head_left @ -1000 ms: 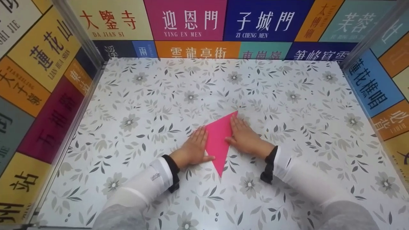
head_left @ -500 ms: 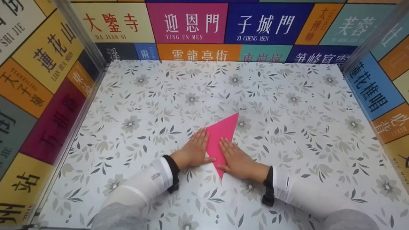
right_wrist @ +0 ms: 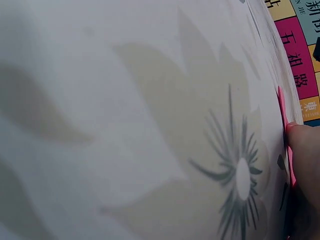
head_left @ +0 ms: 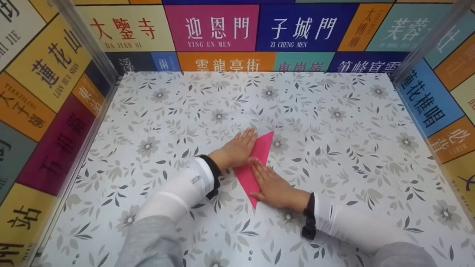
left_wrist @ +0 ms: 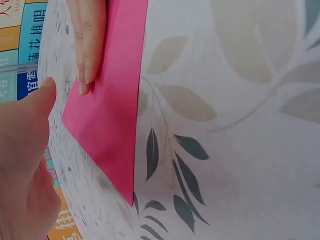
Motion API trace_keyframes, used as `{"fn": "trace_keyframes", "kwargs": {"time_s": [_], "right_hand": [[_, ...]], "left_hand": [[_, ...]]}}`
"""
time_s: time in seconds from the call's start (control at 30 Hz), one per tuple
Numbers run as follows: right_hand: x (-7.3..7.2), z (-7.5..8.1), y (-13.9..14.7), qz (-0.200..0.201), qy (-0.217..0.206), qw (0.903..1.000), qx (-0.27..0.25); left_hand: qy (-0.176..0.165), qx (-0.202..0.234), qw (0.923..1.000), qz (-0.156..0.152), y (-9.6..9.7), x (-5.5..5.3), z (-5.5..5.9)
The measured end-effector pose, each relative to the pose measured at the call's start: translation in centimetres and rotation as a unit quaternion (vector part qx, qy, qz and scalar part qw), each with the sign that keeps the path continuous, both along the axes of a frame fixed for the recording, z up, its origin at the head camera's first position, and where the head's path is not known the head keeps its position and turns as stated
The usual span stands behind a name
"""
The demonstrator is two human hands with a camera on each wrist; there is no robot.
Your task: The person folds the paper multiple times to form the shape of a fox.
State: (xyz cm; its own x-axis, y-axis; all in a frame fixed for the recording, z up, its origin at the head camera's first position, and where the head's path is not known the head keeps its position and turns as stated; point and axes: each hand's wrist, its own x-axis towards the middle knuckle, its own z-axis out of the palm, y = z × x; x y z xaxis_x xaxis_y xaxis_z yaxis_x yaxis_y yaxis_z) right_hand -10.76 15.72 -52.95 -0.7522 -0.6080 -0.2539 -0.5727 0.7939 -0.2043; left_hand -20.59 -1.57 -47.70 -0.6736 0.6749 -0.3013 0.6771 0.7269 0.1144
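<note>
A flat folded sheet of pink paper [head_left: 245, 180] lies at the middle of the table, pointed at its far and near ends. In the head view my left hand [head_left: 239, 149] covers part of its upper left edge, fingers straight. The left wrist view shows that hand [left_wrist: 22, 150] beside the paper [left_wrist: 117, 135]; whether it touches cannot be told. With straight fingers, my right hand [head_left: 275, 187] rests on the lower right edge, and its fingers [left_wrist: 90, 45] lie on the paper in the left wrist view. The right wrist view catches its thumb [right_wrist: 306, 150] at the paper's edge [right_wrist: 281, 102].
A white cloth [head_left: 178, 111] with grey flowers and leaves covers the table. Coloured panels with lettering [head_left: 217, 27] stand along the back, and similar ones rise at left [head_left: 55, 148] and right [head_left: 426, 100].
My right hand has slid from the paper's upper right edge down to its lower part. My left hand has moved up and right, over the upper left edge. The paper stays in place.
</note>
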Motion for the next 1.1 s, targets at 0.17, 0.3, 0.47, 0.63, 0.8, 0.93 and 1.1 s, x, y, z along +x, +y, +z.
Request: {"fn": "trace_keyframes", "kwargs": {"time_s": [0.17,0.3,0.47,0.63,0.8,0.93,1.1], "right_hand": [[-0.1,-0.2,0.1,0.001,0.005,1.0000,-0.004],[-0.1,-0.4,0.3,0.002,0.014,0.9999,0.000],[0.0,-0.4,0.5,0.008,0.014,0.9998,-0.008],[-0.3,-0.2,0.4,0.013,0.004,0.9998,-0.011],[-0.2,0.0,0.3,0.013,-0.006,0.9999,-0.008],[-0.2,0.0,0.4,0.014,-0.003,0.9999,-0.008],[-0.2,0.1,0.6,0.011,-0.008,0.9998,-0.018]], "left_hand": [[0.020,-0.017,0.9989,-0.040,2.7,-1.7,-0.4],[0.019,-0.012,0.9988,-0.044,4.2,-2.8,-1.0],[0.015,-0.022,0.9980,-0.058,5.0,-3.6,-1.9],[0.024,-0.048,0.9970,-0.056,4.3,-3.9,-2.3],[0.017,-0.059,0.9971,-0.045,3.8,-3.6,-2.6],[0.025,-0.078,0.9954,-0.049,4.2,-3.6,-2.4],[0.034,-0.105,0.9920,-0.062,4.6,-3.8,-2.1]]}}
